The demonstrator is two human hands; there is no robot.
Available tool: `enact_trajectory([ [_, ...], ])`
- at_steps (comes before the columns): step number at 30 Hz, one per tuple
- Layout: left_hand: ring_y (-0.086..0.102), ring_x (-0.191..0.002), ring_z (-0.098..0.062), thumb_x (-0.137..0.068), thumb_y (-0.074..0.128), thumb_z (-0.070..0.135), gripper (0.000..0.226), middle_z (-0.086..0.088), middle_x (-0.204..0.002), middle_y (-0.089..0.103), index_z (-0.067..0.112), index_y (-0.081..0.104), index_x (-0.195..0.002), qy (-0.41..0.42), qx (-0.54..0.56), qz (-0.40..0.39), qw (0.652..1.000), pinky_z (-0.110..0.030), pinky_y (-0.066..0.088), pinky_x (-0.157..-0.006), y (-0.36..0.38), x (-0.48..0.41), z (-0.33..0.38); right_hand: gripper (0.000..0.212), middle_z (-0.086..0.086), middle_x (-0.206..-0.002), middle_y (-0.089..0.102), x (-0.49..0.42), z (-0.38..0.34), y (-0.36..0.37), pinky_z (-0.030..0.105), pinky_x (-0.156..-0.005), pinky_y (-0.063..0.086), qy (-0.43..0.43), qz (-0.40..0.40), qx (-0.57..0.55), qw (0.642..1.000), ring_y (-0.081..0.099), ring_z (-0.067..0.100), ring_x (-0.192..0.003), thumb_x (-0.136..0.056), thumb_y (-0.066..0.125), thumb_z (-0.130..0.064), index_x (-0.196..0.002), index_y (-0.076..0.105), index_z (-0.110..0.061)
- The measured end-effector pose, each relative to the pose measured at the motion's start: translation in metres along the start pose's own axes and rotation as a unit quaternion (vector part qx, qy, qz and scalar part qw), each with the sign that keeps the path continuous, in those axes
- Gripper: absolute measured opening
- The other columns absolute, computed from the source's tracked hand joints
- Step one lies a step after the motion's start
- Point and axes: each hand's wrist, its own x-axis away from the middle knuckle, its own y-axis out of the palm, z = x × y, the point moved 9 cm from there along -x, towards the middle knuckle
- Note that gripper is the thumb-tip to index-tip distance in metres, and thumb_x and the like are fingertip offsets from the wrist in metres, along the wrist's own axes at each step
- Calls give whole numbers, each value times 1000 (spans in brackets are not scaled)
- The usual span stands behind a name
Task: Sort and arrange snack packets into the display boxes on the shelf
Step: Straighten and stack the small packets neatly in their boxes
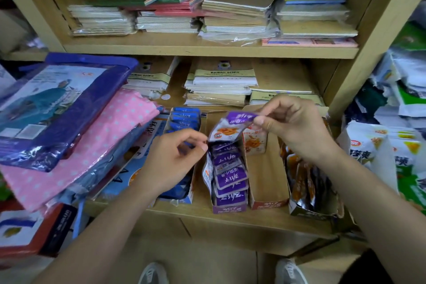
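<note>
My right hand (292, 127) pinches the top edge of a purple snack packet (230, 127) and holds it above the purple display box (228, 208), which is packed with several purple packets (230, 168). My left hand (175, 157) touches the packet's lower left corner with thumb and forefinger. Left of it stands a blue box (184, 199) with blue packets (184, 117). To the right is an orange-and-white box (269, 203) with one packet (254, 142) at its back. A dark box of brown packets (304, 180) sits farthest right.
All boxes stand on a wooden shelf (200, 214). Wrapped raincoats in purple and pink (76, 136) pile up at the left. Stacks of notebooks (221, 80) fill the shelves behind and above. White-and-green snack bags (378, 150) crowd the right side.
</note>
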Motion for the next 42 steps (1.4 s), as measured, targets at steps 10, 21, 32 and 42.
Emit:
enact_trajectory([
  [10, 63, -68, 1, -79, 84, 24, 42, 19, -69, 64, 20, 74, -120, -66, -130, -29, 989, -20, 50, -69, 15, 14, -6, 8, 5, -89, 76, -2, 10, -22, 29, -73, 61, 8, 161, -62, 985, 75, 21, -88, -92, 67, -9, -95, 59, -9],
  [21, 73, -75, -9, -86, 77, 10, 23, 12, -82, 77, 33, 75, -88, -71, 122, 189, 972, -41, 61, -72, -38, 16, -5, 8, 6, -90, 75, -4, 17, -6, 27, -72, 61, 37, 124, 0, 992, 74, 16, -89, -93, 67, -11, -92, 60, -14],
  [32, 73, -84, -10, -96, 65, 10, 10, 10, -89, 77, 19, 61, -93, -18, 192, 189, 963, -21, 54, -67, -26, 9, 2, 5, -3, -87, 72, -7, 46, 31, 27, -70, 57, 67, -19, 156, 985, 68, 9, -83, -90, 73, -15, -92, 70, -11],
  [42, 63, -120, -5, -94, 68, 16, 7, 14, -136, 63, 20, 63, -92, 175, 8, -8, 984, -39, 58, -88, 30, 7, 33, 44, 8, -93, 73, -4, 52, 40, 26, -61, 52, 209, 43, -173, 962, 65, 22, -78, -81, 71, -38, -114, 69, -8],
])
